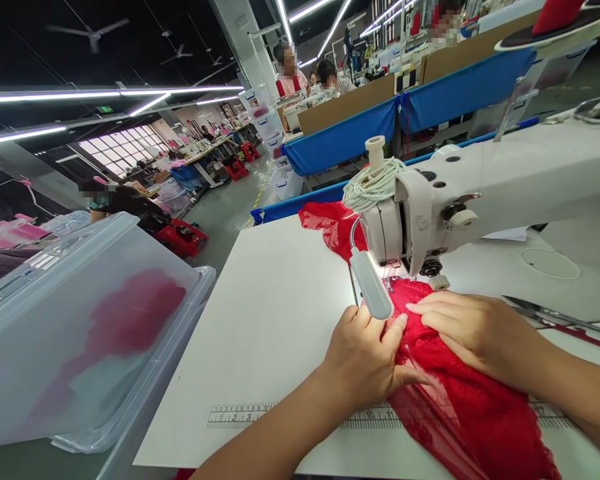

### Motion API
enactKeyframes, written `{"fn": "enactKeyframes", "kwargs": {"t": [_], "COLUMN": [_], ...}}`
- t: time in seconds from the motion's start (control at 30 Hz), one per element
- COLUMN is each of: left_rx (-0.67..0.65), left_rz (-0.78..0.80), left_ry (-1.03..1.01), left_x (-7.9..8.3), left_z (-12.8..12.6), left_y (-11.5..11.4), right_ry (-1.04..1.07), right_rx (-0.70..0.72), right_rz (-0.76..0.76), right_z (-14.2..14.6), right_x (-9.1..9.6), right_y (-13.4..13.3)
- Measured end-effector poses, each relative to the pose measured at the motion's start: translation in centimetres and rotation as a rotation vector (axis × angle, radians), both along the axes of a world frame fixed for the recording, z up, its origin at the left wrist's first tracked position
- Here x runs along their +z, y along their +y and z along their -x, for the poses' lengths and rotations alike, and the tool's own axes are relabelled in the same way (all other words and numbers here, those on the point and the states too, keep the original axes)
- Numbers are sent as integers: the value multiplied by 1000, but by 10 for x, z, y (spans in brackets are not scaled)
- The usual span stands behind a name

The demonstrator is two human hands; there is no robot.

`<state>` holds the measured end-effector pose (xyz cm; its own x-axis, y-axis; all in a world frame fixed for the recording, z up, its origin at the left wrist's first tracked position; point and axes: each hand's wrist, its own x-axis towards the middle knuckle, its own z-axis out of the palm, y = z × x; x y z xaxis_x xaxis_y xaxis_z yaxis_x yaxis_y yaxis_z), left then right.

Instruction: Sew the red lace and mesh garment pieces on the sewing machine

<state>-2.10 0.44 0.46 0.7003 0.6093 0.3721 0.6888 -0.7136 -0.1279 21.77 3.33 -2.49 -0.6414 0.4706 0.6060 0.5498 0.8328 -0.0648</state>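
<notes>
Red lace fabric (460, 407), partly sheer, runs from the sewing machine's needle area down over the table's front edge. My left hand (357, 357) is closed on its left side, thumb across the red cloth; the lamp hides some fingertips. From the right, my right hand (480, 330) grips bunched lace, its fingers pointing toward the needle and its thumb hidden. Just above both hands stands the white sewing machine (445, 200). A small grey lamp (373, 287) on a bent neck covers part of the stitching spot. More red cloth (330, 223) lies behind the machine head.
A printed ruler (240, 416) crosses the white table (250, 313) near its front. Dark scissors-like tools (555, 313) lie at the right. A translucent plastic bin (80, 320) stands left. Blue cloth troughs (345, 133) and people at other machines are beyond.
</notes>
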Motion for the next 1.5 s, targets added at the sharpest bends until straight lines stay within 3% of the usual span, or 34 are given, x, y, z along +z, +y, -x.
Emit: {"fn": "enactKeyframes", "kwargs": {"t": [0.13,0.43,0.7,0.9,1.03,1.13,1.27,1.37,1.5], "left_rx": [18,32,39,-104,-236,-252,-249,-134,347], "left_rz": [61,14,10,61,138,143,185,290,432], "left_ry": [49,51,61,72,92,76,-7,-76,-90], "left_x": [-2,-6,-7,2,7,6,6,14,30], "left_z": [1,5,7,6,6,6,5,7,24], "left_y": [3,11,18,19,21,22,18,22,55], "right_ry": [-31,-49,9,94,63,57,54,99,168], "right_rx": [17,20,-55,9,14,34,197,190,135], "right_rz": [-11,-55,88,193,88,48,183,219,211], "right_z": [2,4,6,1,-1,1,5,5,3], "right_x": [6,16,2,-4,3,13,21,20,17], "right_y": [3,13,12,12,14,11,4,2,4]}}
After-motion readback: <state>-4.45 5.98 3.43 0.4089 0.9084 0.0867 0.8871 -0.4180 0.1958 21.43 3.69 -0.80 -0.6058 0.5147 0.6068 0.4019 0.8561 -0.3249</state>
